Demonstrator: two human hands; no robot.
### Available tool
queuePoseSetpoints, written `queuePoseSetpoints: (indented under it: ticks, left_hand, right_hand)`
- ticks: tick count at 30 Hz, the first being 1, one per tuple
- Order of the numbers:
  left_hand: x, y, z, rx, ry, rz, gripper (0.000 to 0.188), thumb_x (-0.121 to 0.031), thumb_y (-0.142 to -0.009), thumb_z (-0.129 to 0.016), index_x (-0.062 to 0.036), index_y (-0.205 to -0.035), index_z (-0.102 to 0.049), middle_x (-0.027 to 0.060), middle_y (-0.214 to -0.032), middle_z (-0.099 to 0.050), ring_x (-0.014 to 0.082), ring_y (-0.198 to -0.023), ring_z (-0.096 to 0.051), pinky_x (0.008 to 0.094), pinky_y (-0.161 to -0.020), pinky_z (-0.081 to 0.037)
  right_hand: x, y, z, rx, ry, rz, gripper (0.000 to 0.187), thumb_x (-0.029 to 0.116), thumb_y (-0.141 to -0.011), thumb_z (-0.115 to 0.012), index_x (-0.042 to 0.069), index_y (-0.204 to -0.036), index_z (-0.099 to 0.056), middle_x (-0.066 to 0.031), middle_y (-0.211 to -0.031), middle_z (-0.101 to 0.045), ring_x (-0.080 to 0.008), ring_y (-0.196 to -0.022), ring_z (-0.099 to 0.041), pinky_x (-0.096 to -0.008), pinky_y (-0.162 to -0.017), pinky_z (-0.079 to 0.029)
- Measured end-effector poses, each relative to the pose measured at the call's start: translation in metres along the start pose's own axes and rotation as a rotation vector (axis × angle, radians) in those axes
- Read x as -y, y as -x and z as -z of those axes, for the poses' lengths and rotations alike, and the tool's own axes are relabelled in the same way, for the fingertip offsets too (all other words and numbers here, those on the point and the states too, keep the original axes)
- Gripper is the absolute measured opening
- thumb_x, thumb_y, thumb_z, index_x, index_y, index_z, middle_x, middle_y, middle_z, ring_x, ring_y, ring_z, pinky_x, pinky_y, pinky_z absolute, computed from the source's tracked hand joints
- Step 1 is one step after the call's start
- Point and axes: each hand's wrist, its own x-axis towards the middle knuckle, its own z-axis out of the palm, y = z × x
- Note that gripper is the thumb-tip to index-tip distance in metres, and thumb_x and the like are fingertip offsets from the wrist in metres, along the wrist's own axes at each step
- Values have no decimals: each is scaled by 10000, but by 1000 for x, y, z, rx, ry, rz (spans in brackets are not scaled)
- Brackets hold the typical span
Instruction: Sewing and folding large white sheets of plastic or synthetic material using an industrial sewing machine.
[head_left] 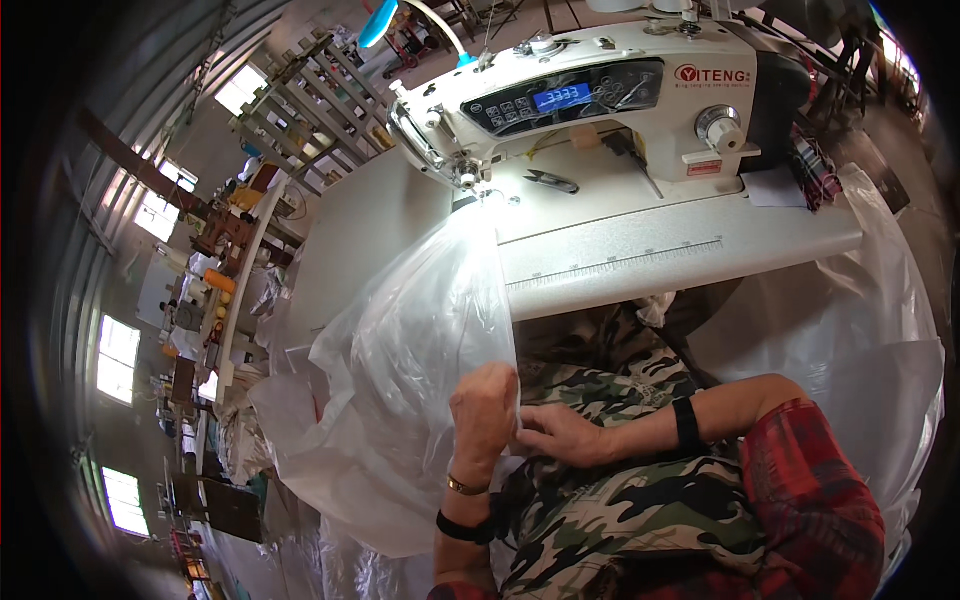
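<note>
A sheet of translucent white plastic film (400, 310) hangs from the needle area of a white sewing machine (590, 90) down over the table's front edge toward my lap. My left hand (485, 410) is closed in a fist on the film's right edge. Right beside it, my right hand (565, 435) has its thumb and fingers pinched together at the same edge; its fingertips are partly hidden. Between my hands and the machine's presser foot (468, 178), the film's edge runs nearly straight. The film's upper end lies under the bright light at the needle.
Thread snips (552, 181) lie on the machine bed behind a printed ruler strip (620, 262). A blue lamp (378, 24) leans over the machine's left end. More plastic film (830, 330) drapes at the right. Cluttered shelves (215, 290) stand far left. Camouflage cloth (640, 520) covers my lap.
</note>
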Motion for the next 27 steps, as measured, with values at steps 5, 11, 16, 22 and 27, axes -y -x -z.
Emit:
queuePoseSetpoints:
  ticks: [5, 11, 16, 22, 27]
  left_hand:
    - [-1, 15, -1, 38, -11, 53, 65, -51, -887, -559, -14, -838, -580, 177, -787, -584, 393, -739, -580, 446, -622, -439]
    - [10, 26, 3, 127, 398, 318, 137, -104, -897, -646, 28, -932, -636, 153, -778, -609, 291, -626, -573, 351, -577, -441]
    - [9, 36, 12, -22, 389, 344, 126, -69, -861, -646, 22, -941, -681, 113, -744, -605, 184, -587, -542, 317, -564, -425]
    - [-13, 39, 20, -97, 141, 215, 238, 11, -820, -613, -12, -1047, -681, 154, -854, -616, 324, -676, -597, 379, -620, -462]
    - [-26, 47, 17, -174, 107, 194, 426, 63, -811, -595, -22, -1229, -612, 169, -861, -602, 367, -721, -598, 410, -636, -466]
  right_hand:
    - [4, -4, 2, -15, 258, 87, 180, 186, -904, -565, 11, -943, -572, -180, -797, -650, -359, -768, -648, -420, -712, -498]
    - [-5, -16, 14, 146, 644, 355, 150, 190, -844, -607, 54, -906, -591, -180, -760, -647, -380, -752, -649, -483, -663, -489]
    - [61, -71, 71, 258, 977, 332, 129, 211, -789, -621, 94, -832, -654, -146, -719, -649, -359, -708, -663, -467, -647, -529]
    - [73, -163, 142, 163, 1356, 407, 196, 83, -827, -570, 44, -1012, -619, -125, -1141, -596, -325, -1002, -628, -416, -799, -535]
    - [80, -190, 155, 226, 1399, 398, 110, 101, -845, -565, 23, -922, -580, -129, -976, -578, -321, -909, -641, -450, -731, -507]
